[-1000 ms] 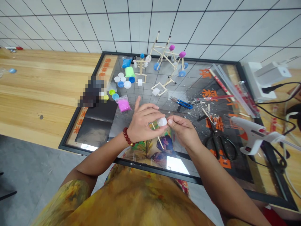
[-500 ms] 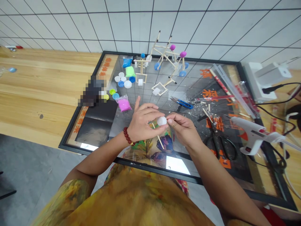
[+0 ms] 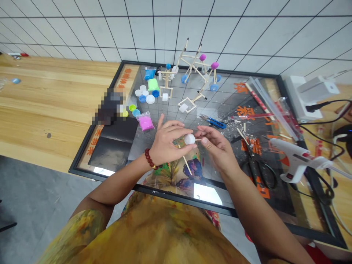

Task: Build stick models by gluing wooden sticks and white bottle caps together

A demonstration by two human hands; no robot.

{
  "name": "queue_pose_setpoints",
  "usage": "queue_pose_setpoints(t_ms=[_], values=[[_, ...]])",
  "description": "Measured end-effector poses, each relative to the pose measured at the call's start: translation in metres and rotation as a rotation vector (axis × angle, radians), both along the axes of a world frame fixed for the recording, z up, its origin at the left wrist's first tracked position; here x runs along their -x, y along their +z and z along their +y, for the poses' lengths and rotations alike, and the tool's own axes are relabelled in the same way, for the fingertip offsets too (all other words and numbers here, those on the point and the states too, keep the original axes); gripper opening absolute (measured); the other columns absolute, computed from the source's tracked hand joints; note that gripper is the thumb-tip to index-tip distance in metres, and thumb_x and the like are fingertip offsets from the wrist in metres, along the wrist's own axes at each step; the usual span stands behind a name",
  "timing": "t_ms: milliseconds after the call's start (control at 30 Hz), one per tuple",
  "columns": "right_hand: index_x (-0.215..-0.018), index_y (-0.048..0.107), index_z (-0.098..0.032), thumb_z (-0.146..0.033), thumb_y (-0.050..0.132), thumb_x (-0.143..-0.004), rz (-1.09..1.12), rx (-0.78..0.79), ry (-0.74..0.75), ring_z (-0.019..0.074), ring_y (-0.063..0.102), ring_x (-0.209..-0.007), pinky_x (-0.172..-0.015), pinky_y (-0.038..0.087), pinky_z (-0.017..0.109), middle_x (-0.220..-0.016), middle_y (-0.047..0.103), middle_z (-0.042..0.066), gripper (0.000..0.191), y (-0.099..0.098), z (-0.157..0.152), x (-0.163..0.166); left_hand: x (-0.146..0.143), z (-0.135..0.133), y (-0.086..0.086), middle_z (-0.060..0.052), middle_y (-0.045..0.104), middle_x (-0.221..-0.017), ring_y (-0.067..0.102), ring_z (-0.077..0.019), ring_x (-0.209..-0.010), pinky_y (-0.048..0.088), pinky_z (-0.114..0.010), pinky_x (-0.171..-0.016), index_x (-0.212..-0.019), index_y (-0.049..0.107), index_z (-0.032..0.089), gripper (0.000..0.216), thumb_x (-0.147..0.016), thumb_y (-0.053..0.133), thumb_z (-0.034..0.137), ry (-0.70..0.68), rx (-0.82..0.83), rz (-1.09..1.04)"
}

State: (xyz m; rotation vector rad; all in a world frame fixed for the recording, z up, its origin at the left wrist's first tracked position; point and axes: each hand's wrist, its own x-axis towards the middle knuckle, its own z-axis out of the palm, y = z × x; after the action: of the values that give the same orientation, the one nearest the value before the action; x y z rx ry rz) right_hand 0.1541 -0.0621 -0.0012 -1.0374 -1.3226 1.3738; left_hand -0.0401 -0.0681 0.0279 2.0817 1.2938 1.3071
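Observation:
My left hand (image 3: 172, 141) pinches a small white bottle cap (image 3: 189, 139) by its edge between thumb and fingers. A short wooden stick (image 3: 198, 139) juts from the cap's right side toward my right hand (image 3: 218, 146). The right thumb lies against the stick's outer end, with the fingers curled loosely behind it. Below the cap, another thin stick (image 3: 185, 161) lies on the glass tabletop, its upper end near my left thumb.
Stick frames (image 3: 189, 66) with caps and purple balls stand at the back. Loose caps (image 3: 150, 99) and a pink clay bag (image 3: 145, 123) lie left. Blue snips (image 3: 216, 122), black scissors (image 3: 257, 167) and a white glue gun (image 3: 295, 157) lie right.
My right fingers have loosened and shifted slightly right, away from the cap, so the short stick now shows between them. The cap has turned a little in my left hand.

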Motion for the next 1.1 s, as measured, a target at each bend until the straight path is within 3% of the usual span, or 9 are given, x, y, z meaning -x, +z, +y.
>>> queue_pose_setpoints(t_ms=[67,200,300,433,533,700,867,1000,1100], values=[[-0.116,0.068,-0.033,-0.053,0.071,-0.083,0.039,-0.024,-0.057,0.0205,0.064,-0.099,-0.092,0.052,0.038,-0.107,0.069,0.003,0.038,0.0,0.002,-0.002,0.001,0.002,0.0,-0.004,0.078,-0.097,0.07,-0.0239,-0.101,0.028,-0.058,-0.119,-0.092,0.076,0.024,0.028,-0.069,0.085,0.036,-0.035,0.147,-0.164],[-0.113,0.068,-0.032,-0.063,0.053,-0.09,0.13,-0.109,-0.179,0.0241,0.065,-0.102,-0.095,0.051,0.043,-0.111,0.07,0.006,0.042,0.002,0.006,-0.006,0.004,0.007,-0.003,-0.006,0.078,-0.105,0.071,-0.0217,-0.101,0.053,-0.04,-0.095,-0.1,0.075,0.024,0.032,-0.071,0.085,0.033,-0.299,0.574,-0.76],[-0.114,0.069,-0.032,-0.065,0.052,-0.09,0.176,-0.173,-0.188,0.0245,0.064,-0.105,-0.096,0.052,0.043,-0.109,0.07,0.006,0.045,0.005,0.005,-0.006,0.005,0.01,-0.004,-0.002,0.078,-0.104,0.072,-0.0169,-0.096,0.055,-0.031,-0.086,-0.096,0.076,0.025,0.034,-0.065,0.089,0.028,-0.399,0.75,-1.045],[-0.118,0.069,-0.033,-0.047,0.077,-0.079,0.086,-0.228,-0.146,0.0204,0.063,-0.097,-0.095,0.051,0.039,-0.105,0.068,0.004,0.042,0.008,-0.001,-0.005,0.005,0.01,-0.004,0.0,0.078,-0.102,0.072,-0.0135,-0.089,0.055,-0.027,-0.084,-0.091,0.076,0.023,0.036,-0.059,0.093,0.025,-0.43,0.855,-1.171],[-0.121,0.068,-0.036,-0.037,0.08,-0.079,-0.013,-0.287,-0.091,0.0179,0.061,-0.095,-0.092,0.05,0.036,-0.105,0.067,0.002,0.043,0.01,-0.005,-0.004,0.005,0.009,-0.003,0.001,0.077,-0.093,0.072,-0.0134,-0.087,0.055,-0.03,-0.091,-0.089,0.075,0.021,0.033,-0.061,0.092,0.024,-0.44,0.932,-1.251],[-0.117,0.072,-0.033,-0.039,0.071,-0.087,-0.133,-0.319,-0.026,0.0192,0.061,-0.104,-0.097,0.049,0.038,-0.115,0.066,0.003,0.03,0.013,-0.004,-0.004,0.003,0.008,-0.005,-0.003,0.077,-0.087,0.074,-0.0166,-0.083,0.058,-0.034,-0.088,-0.091,0.073,0.017,0.036,-0.064,0.091,0.034,-0.427,1.076,-1.212],[-0.11,0.073,-0.031,-0.051,0.068,-0.087,-0.035,-0.116,-0.145,0.0185,0.065,-0.093,-0.091,0.053,0.038,-0.104,0.071,0.002,0.031,0.009,-0.001,-0.002,0.0,0.008,-0.008,-0.002,0.074,-0.08,0.072,-0.0132,-0.074,0.058,-0.028,-0.08,-0.089,0.073,0.015,0.04,-0.065,0.089,0.044,-0.31,1.15,-1.063],[-0.099,0.075,-0.028,-0.052,0.075,-0.079,-0.032,-0.008,-0.193,0.0159,0.061,-0.074,-0.075,0.054,0.034,-0.085,0.069,0.001,0.031,0.007,0.001,0.0,0.0,0.01,-0.009,-0.001,0.071,-0.076,0.068,-0.0106,-0.068,0.056,-0.025,-0.071,-0.083,0.073,0.017,0.036,-0.068,0.086,0.046,-0.257,1.105,-0.949],[-0.095,0.075,-0.026,-0.051,0.079,-0.075,-0.031,0.038,-0.178,0.0149,0.059,-0.07,-0.07,0.053,0.032,-0.08,0.068,0.0,0.032,0.005,0.004,0.002,0.002,0.012,-0.011,-0.002,0.071,-0.075,0.066,-0.0109,-0.068,0.055,-0.027,-0.072,-0.083,0.074,0.016,0.032,-0.074,0.081,0.046,-0.21,0.959,-0.774]])
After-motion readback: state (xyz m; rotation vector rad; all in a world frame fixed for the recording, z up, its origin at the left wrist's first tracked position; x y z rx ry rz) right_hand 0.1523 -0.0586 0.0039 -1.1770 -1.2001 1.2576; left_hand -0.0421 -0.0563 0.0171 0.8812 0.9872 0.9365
